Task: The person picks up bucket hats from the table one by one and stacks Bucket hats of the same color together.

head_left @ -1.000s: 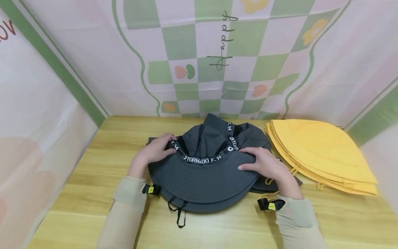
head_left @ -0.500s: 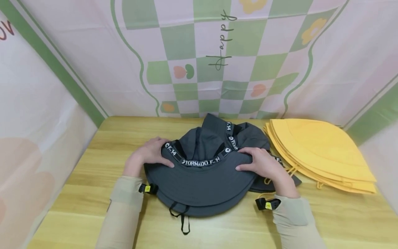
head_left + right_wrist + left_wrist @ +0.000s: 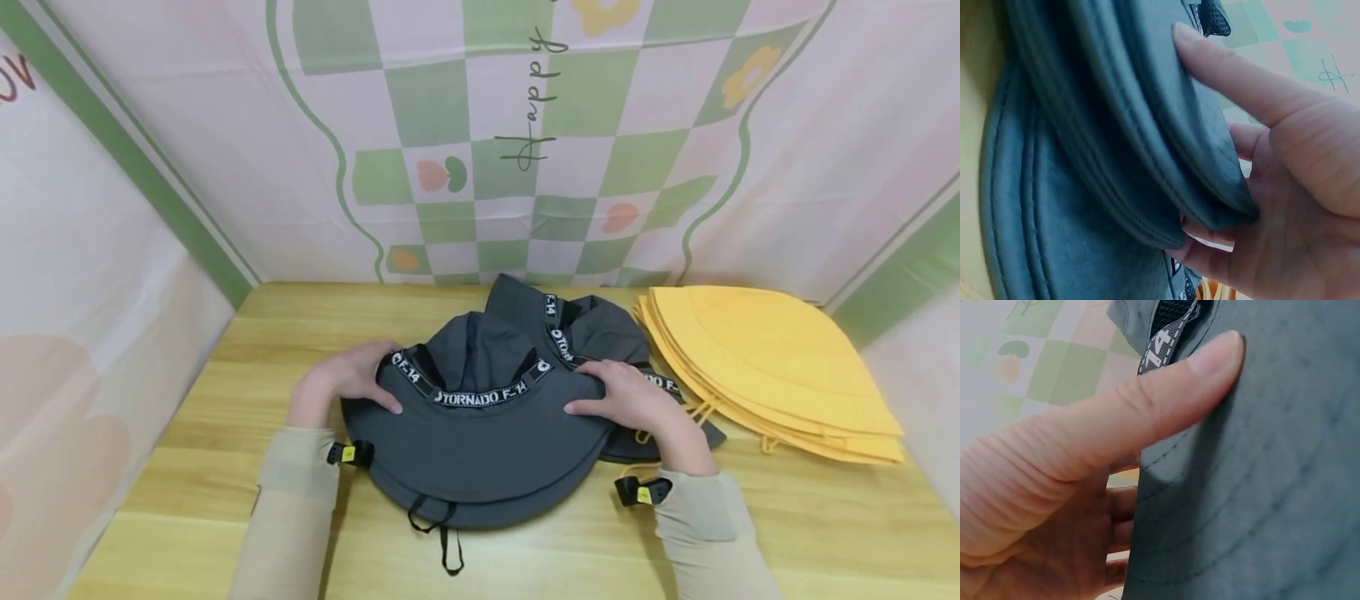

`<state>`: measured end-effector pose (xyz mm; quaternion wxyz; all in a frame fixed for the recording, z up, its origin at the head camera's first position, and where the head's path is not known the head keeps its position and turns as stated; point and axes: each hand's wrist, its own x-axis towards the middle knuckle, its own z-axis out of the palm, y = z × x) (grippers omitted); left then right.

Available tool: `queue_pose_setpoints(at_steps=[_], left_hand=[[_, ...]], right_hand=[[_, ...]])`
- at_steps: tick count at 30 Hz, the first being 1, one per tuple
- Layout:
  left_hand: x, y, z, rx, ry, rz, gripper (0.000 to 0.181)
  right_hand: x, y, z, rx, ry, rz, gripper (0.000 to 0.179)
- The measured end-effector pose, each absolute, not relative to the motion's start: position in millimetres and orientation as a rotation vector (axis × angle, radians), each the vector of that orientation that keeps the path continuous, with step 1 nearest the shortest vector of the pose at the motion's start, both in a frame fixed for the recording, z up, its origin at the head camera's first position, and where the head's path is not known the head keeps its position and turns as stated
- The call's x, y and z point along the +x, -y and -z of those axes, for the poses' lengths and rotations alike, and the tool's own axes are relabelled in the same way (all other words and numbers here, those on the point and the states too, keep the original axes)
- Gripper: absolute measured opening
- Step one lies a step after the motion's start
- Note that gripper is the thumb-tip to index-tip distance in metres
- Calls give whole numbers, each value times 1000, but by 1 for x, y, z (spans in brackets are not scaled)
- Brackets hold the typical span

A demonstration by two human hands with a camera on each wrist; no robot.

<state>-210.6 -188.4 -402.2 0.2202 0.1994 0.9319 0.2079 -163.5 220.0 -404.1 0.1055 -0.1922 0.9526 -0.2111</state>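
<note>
A dark grey sun hat [image 3: 480,450] lies folded, its wide brim toward me and a black band lettered "TORNADO F-14" along the brim's inner edge. My left hand [image 3: 345,379] grips the brim's left end. In the left wrist view the thumb [image 3: 1166,387] presses on top, with the fingers behind the cloth. At the other end my right hand [image 3: 633,408] pinches the brim, thumb in front and fingers behind. Stacked brim layers with stitched edges [image 3: 1141,125] show in the right wrist view. Black cord loops [image 3: 452,552] hang from the near edge.
Another dark grey hat [image 3: 600,325] lies behind and to the right, partly under the right hand. Several yellow hats [image 3: 780,367] are stacked flat at the right of the wooden table [image 3: 225,467]. A patterned cloth [image 3: 420,100] hangs behind the table.
Both hands have drawn the folded grey hat slightly toward me and to the left. My left hand has shifted outward along the brim, uncovering more of the lettered band. The yellow hats stay put.
</note>
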Motion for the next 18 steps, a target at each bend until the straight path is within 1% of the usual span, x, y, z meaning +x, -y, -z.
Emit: queue_pose_setpoints(at_steps=[4, 7, 9, 14, 18], left_hand=[[-209, 190, 398, 535, -2576, -570, 90], [-207, 191, 393, 527, -2590, -546, 88], [-206, 191, 391, 532, -2599, -530, 87], [-207, 190, 391, 539, -2612, -500, 85], [-207, 191, 391, 561, -2624, -492, 82]], right_hand=[[-168, -224, 400, -594, -2842, 635, 59], [-178, -231, 396, -588, -2890, 688, 52], [-187, -236, 393, -559, -2929, 714, 51], [-210, -247, 390, -424, -2982, 653, 61], [-224, -252, 396, -321, -2971, 598, 71]])
